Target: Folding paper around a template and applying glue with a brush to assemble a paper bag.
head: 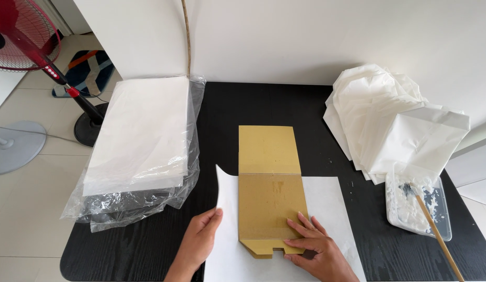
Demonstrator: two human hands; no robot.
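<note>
Right hand (312, 241) pressing cardboard template (270, 193), left hand (200, 237) lifting white sheet (326, 209) edge

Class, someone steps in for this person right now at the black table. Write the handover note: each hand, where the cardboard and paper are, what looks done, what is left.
Left hand: lifts the left edge of the white sheet, fingers curled on it.
Right hand: flat, pressing the brown cardboard template onto that sheet.
Nearby: paper stack in plastic wrap at left; pile of folded white bags at right; glue tray with a stick near right.
Done: template laid on sheet.
Left: the sheet is not yet folded over; no glue visible on it.
</note>
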